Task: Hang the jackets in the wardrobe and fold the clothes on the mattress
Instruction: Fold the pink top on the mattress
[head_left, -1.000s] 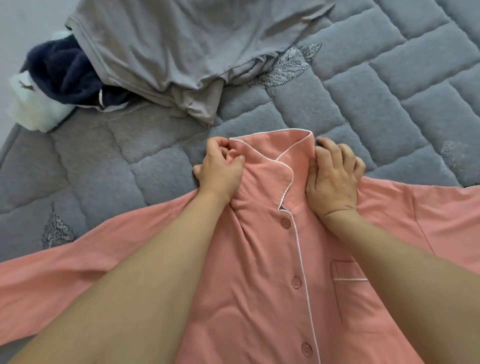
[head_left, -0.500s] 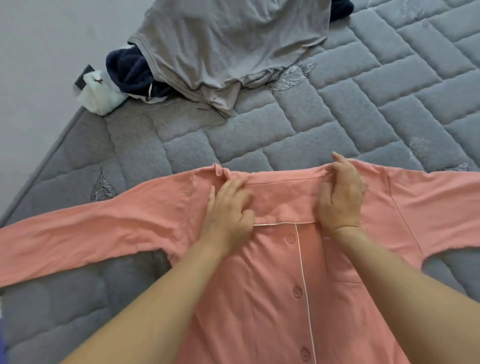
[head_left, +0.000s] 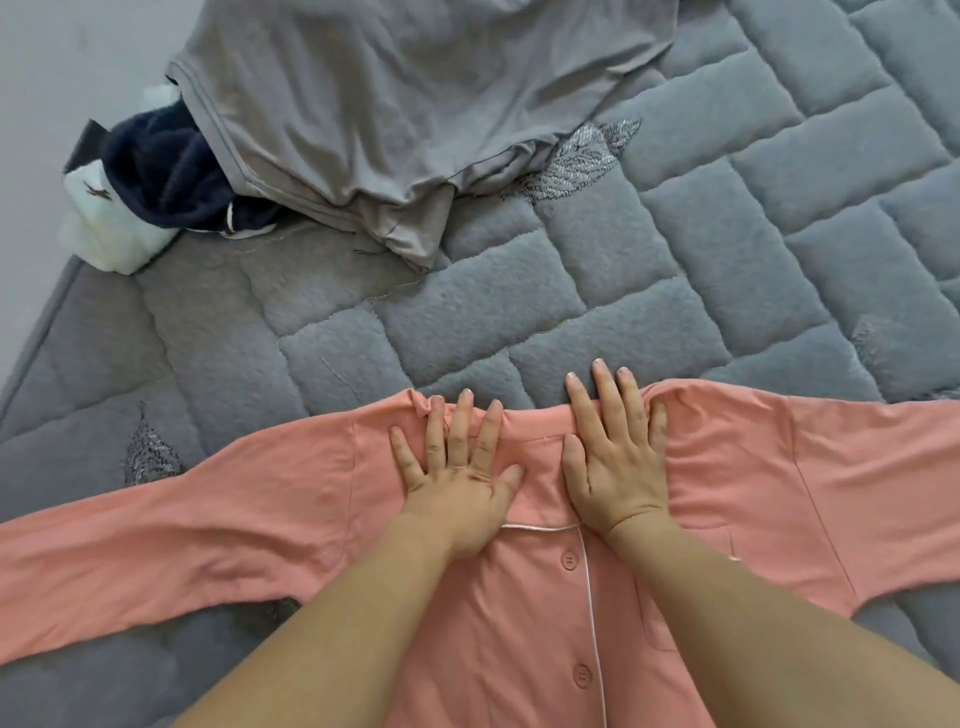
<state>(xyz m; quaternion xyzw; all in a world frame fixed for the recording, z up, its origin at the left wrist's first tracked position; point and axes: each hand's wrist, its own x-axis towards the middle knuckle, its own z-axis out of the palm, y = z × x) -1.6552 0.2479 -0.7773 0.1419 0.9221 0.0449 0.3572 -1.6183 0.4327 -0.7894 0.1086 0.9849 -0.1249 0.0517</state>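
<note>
A pink button-up pyjama shirt (head_left: 753, 483) with white piping lies front up on the grey quilted mattress (head_left: 571, 291), sleeves spread out to both sides. Its collar is folded down flat. My left hand (head_left: 457, 467) presses flat on the left side of the collar, fingers spread. My right hand (head_left: 613, 452) lies flat on the right side of the collar, fingertips reaching past the shirt's top edge onto the mattress. Neither hand grips anything.
A crumpled grey garment (head_left: 395, 98) lies at the far side of the mattress. Beside it at the left edge sits a dark navy fleece piece (head_left: 161, 176) and a white item (head_left: 109, 234). The mattress edge runs along the left, with pale floor beyond.
The raised collar was folded down and the shirt pulled flat. Both hands let go of the collar and now lie open, palms down, on it.
</note>
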